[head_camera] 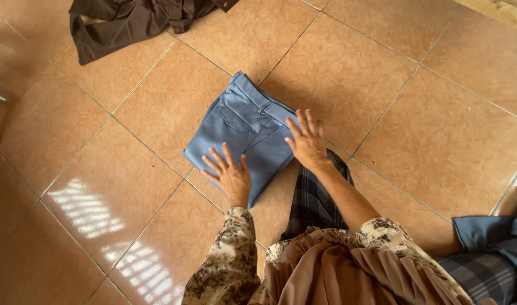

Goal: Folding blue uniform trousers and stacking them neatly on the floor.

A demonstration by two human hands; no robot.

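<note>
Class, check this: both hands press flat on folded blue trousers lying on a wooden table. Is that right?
Not quite. The left hand and right hand do press flat on the folded blue trousers, but the head view shows them lying on a tiled floor, not a table.

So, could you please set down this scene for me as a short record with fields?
setting: tiled floor, orange-brown, seen from above
left hand: open, flat on the near edge of the folded blue trousers
right hand: open, fingers spread, pressing the right edge of the trousers
trousers: folded into a compact shape, back pocket facing up
under right forearm: dark checked cloth
far left: dark brown garment, crumpled
near right: blue garment lying over checked fabric
</note>
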